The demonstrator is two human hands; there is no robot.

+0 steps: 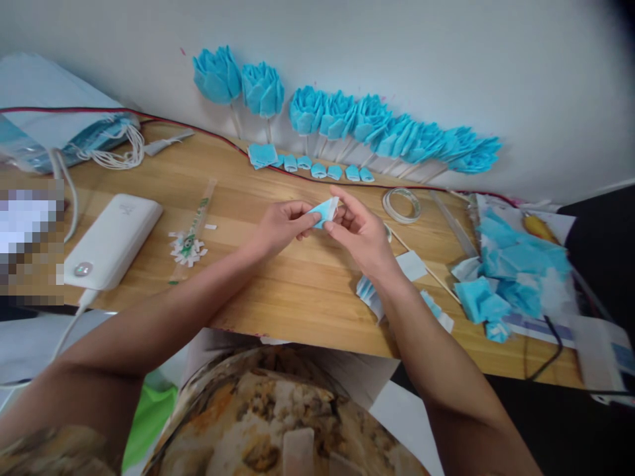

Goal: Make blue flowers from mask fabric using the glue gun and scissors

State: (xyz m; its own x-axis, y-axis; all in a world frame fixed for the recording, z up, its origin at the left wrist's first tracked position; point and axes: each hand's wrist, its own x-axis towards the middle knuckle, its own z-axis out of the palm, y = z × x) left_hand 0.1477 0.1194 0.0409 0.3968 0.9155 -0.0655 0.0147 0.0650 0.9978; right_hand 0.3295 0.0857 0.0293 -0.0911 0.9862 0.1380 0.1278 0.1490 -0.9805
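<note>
A small folded piece of blue and white fabric [324, 211] is held just above the middle of the wooden table [278, 294]. My left hand [282, 228] pinches its left end between thumb and fingers. At the other end, the thumb and fingers of my right hand [364, 238] close on its right edge; some of those fingertips are hidden. Beyond my hands lie several small rolled blue fabric pieces [318, 170] and a flat stack of blue squares [262, 155]. Loose blue and white pieces [370, 294] rest under my right forearm.
Blue fabric flowers [262, 89] on thin sticks lean along the wall. A tape roll [401, 205], a ruler [454, 225] and a pile of blue scraps [520, 258] are at right. At left are a white power bank [115, 241] and a strip with white tape bits [188, 250].
</note>
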